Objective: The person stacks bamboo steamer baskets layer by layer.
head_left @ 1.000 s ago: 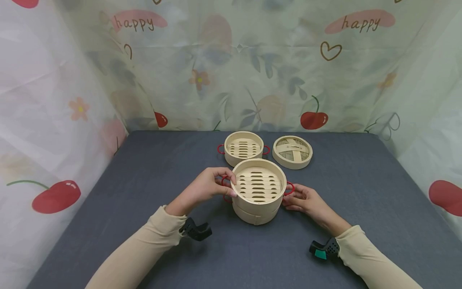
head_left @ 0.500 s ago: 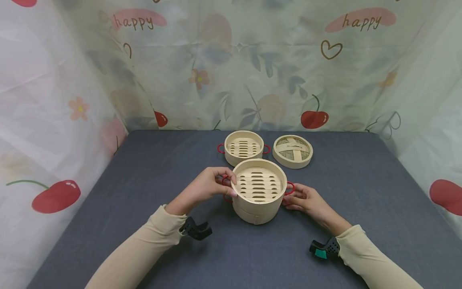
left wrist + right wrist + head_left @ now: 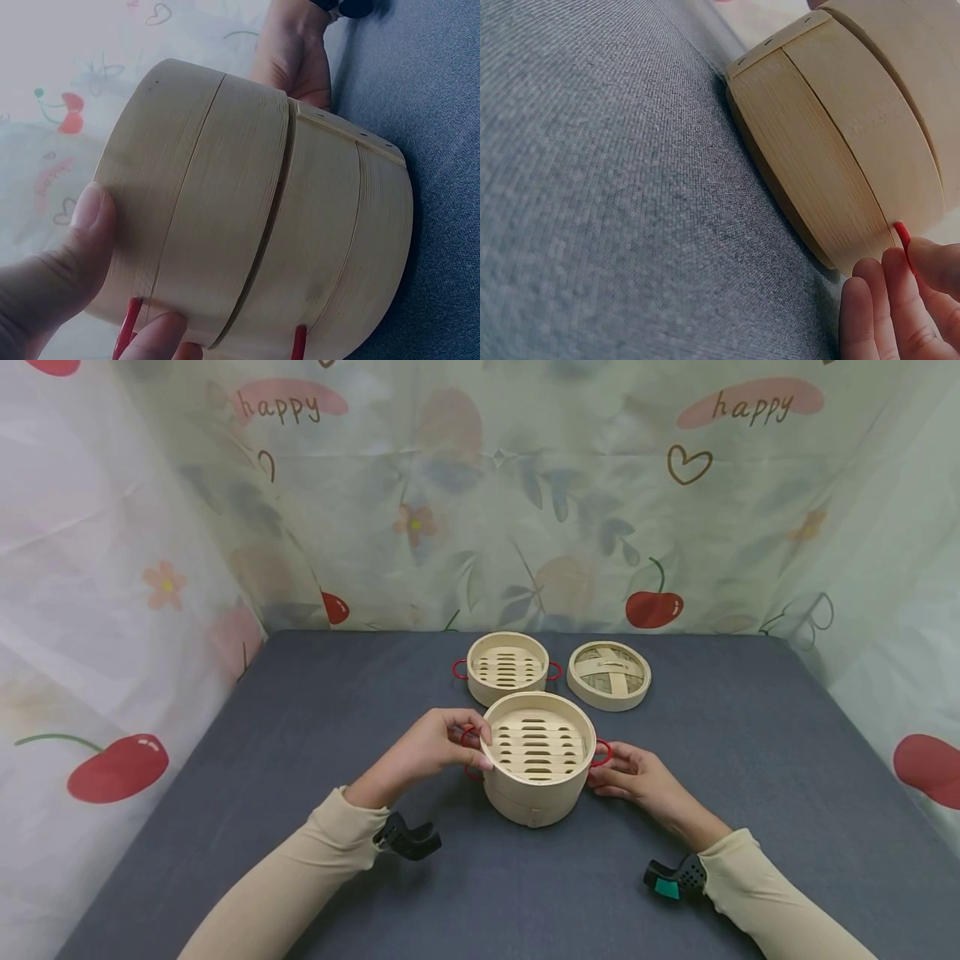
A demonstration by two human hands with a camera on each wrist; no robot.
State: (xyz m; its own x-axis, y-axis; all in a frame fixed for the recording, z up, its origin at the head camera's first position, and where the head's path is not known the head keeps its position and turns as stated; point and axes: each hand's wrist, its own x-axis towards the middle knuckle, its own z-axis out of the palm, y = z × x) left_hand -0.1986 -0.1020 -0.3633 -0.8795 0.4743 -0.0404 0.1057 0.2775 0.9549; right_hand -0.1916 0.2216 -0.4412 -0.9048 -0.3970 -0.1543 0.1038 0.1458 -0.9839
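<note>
Two round bamboo steamer baskets stand stacked near the middle of the table, the upper basket (image 3: 202, 172) sitting on the lower basket (image 3: 817, 142). A narrow gap runs between them in the left wrist view. My left hand (image 3: 429, 743) holds the upper basket at its left side, thumb on the wall and fingers around the red handle (image 3: 126, 330). On the other side, my right hand (image 3: 630, 777) pinches the lower basket's red handle (image 3: 902, 236) between thumb and fingers. Slats with long slots form the upper basket's floor; the lower one's inside is hidden.
Behind the stack stands another steamer basket (image 3: 507, 670) with red handles, its front partly covered by the stack. A woven bamboo lid (image 3: 609, 677) lies to its right. The dark grey table (image 3: 337, 677) ends at a printed cloth backdrop (image 3: 495, 527).
</note>
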